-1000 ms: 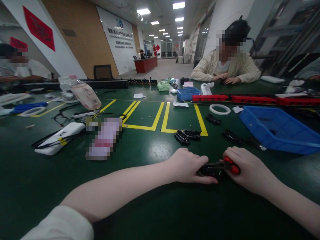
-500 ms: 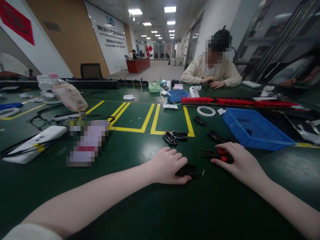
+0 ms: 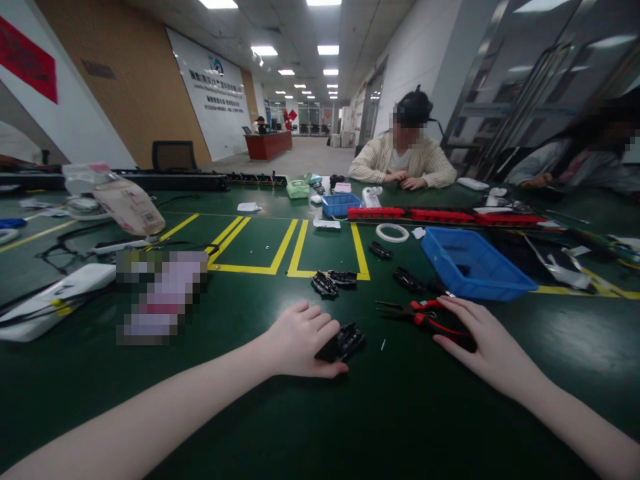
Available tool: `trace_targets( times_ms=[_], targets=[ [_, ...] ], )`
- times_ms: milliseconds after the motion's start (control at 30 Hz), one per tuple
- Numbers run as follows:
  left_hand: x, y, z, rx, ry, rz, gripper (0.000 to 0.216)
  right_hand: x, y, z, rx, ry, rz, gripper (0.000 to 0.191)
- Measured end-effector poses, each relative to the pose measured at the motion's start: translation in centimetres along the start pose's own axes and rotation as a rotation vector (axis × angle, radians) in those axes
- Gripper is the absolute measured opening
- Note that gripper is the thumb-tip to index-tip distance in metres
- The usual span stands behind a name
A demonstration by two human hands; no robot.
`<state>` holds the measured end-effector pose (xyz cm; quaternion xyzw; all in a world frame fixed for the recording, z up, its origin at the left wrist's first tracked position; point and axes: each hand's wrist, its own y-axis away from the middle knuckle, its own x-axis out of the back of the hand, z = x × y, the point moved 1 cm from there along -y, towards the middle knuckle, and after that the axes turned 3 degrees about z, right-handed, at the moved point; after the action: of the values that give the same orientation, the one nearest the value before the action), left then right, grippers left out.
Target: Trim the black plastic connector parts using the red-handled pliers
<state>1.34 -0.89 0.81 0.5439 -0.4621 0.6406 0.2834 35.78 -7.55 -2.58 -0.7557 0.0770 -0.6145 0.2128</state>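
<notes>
My left hand (image 3: 303,341) is curled around a black plastic part (image 3: 350,340) on the green table, its far end sticking out past the fingers. Needle-nose pliers (image 3: 417,312) with red and black handles lie with jaws pointing left. At the handle ends, my right hand (image 3: 473,328) has its fingers and thumb spread, one on each side of the handles; whether they touch is hard to see. A thin white stick (image 3: 383,345) rests between the hands. Beyond my left hand lie two black plastic pieces, a nearer one (image 3: 325,284) and another (image 3: 343,278).
A blue bin (image 3: 480,280) stands beyond my right hand, with more black parts (image 3: 407,279) beside it. Farther back are a white tape roll (image 3: 392,232) and red strips (image 3: 440,215). A phone-like slab (image 3: 167,293) lies left. A person (image 3: 407,153) sits across.
My right hand has slid back along the pliers toward the handle ends, uncovering more of them. My left hand stays on the black part, more of which now shows. The view has shifted slightly.
</notes>
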Motion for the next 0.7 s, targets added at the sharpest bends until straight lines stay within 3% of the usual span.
trace_targets(
  times_ms=[233, 367, 533, 700],
  targets=[
    [-0.1, 0.5, 0.1, 0.041, -0.011, 0.005, 0.054, -0.5, -0.2, 0.7, -0.044, 0.022, -0.054, 0.072],
    [-0.1, 0.2, 0.0, 0.024, 0.013, 0.008, 0.053, -0.2, -0.8, 0.3, -0.077, -0.017, -0.048, 0.068],
    [-0.2, 0.1, 0.0, -0.067, 0.012, 0.044, 0.051, 1.3, -1.1, -1.2, -0.074, -0.114, -0.027, 0.056],
    [-0.3, 0.0, -0.2, -0.018, 0.123, 0.030, 0.041, 3.6, -0.9, -1.3, -0.045, -0.161, -0.078, 0.057]
  ],
)
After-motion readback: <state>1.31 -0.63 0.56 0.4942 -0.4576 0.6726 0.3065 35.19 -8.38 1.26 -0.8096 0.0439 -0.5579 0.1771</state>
